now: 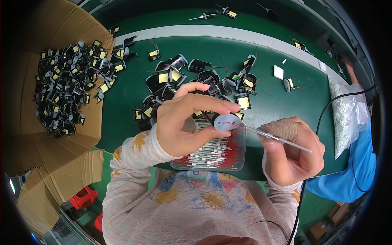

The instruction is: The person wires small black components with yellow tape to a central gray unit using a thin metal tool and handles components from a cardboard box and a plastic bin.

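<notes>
Between the thumb and fingers of my left hand is a small black electronic part with a rounded grey end cap facing up. Thin red wires run from the cap's holes toward my right hand. A slim white-and-silver rod with a clear sleeve is pinched in that hand, and its near end meets the wires. Tan tape wraps some of its fingers. Below my hands sits a clear plastic tray filled with similar white rods with red leads. Behind my left hand lie several loose black parts with yellow pads.
At the left, a large cardboard box holds a heap of black parts. A clear bag of white pieces lies at the right, beside a black cable and another person's blue sleeve. A white strip edges the green table.
</notes>
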{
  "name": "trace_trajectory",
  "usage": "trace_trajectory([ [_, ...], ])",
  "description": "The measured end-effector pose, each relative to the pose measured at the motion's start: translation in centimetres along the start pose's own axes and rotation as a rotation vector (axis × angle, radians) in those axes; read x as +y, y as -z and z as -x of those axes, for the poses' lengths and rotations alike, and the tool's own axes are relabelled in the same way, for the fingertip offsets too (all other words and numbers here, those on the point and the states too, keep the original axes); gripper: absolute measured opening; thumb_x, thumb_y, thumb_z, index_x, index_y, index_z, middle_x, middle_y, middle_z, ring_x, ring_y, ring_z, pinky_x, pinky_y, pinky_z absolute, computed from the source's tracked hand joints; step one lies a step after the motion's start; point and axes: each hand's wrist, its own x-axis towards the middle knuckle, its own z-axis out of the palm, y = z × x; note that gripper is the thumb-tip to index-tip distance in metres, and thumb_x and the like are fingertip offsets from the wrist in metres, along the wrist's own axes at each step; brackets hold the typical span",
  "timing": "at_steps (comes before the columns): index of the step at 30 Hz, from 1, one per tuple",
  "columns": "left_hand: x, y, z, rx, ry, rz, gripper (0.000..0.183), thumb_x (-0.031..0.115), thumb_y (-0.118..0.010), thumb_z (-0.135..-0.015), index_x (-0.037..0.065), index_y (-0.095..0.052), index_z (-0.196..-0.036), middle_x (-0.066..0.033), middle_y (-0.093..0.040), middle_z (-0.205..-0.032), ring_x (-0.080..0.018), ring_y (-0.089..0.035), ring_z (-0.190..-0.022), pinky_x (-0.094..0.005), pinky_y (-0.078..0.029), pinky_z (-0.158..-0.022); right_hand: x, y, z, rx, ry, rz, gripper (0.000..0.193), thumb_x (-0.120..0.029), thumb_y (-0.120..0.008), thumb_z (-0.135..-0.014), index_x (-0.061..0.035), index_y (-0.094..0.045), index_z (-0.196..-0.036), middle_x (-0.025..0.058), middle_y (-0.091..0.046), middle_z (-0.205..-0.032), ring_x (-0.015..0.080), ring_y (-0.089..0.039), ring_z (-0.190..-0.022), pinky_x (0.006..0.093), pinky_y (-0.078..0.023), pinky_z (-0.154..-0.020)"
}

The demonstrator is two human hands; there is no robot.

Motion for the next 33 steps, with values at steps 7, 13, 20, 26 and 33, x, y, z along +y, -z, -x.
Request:
trace_trajectory([
  [7,0.1,0.1,0.1,-0.005,-0.009,-0.071,0.044,0.003,-0.078,-0.064,0.004,-0.051,-0.100,-0.0162,-0.067,-0.097,-0.0235,-0.065,-0.092,-0.0433,-0.031,-0.094,-0.8,-0.7,0.4,-0.013,0.169,0.120,0.018,0.001,-0.071,-0.065,0.0083,-0.058,-0.074,0.0165,-0.061,-0.064,0.0240,-0.058,-0.056,0.0291,-0.046,-0.052],
  [13,0.1,0.1,0.0,0.015,-0.050,-0.138,0.045,0.002,-0.078,-0.063,0.005,-0.051,-0.098,-0.0155,-0.067,-0.096,-0.0235,-0.065,-0.091,-0.0430,-0.031,-0.094,-1.2,-0.8,1.1,-0.025,0.225,0.320,0.029,0.003,-0.076,-0.057,0.0057,-0.062,-0.082,0.0135,-0.064,-0.071,0.0258,-0.060,-0.061,0.0304,-0.048,-0.054],
  [20,0.6,0.0,0.0,0.077,-0.044,-0.223,0.038,0.003,-0.077,-0.063,0.007,-0.056,-0.095,-0.0100,-0.068,-0.095,-0.0193,-0.065,-0.087,-0.0387,-0.033,-0.089,-1.6,-1.1,1.1,-0.032,0.215,0.334,0.032,0.001,-0.078,-0.054,0.0052,-0.062,-0.082,0.0144,-0.064,-0.072,0.0264,-0.060,-0.061,0.0308,-0.049,-0.053],
  [26,0.7,0.0,0.1,0.046,-0.050,-0.248,0.045,0.000,-0.078,-0.061,0.006,-0.051,-0.096,-0.0146,-0.067,-0.095,-0.0225,-0.065,-0.089,-0.0428,-0.031,-0.092,-1.5,-0.9,1.0,-0.053,0.212,0.297,0.033,0.001,-0.078,-0.053,0.0041,-0.063,-0.083,0.0140,-0.063,-0.072,0.0263,-0.060,-0.061,0.0303,-0.048,-0.053],
  [33,0.9,-0.3,-0.2,0.154,-0.037,-0.214,0.031,0.005,-0.077,-0.063,0.007,-0.061,-0.089,-0.0059,-0.069,-0.093,-0.0162,-0.066,-0.083,-0.0332,-0.036,-0.083,-1.6,-0.9,1.0,-0.030,0.159,0.256,0.033,0.002,-0.078,-0.052,0.0034,-0.064,-0.082,0.0132,-0.062,-0.071,0.0257,-0.060,-0.062,0.0299,-0.047,-0.054],
])
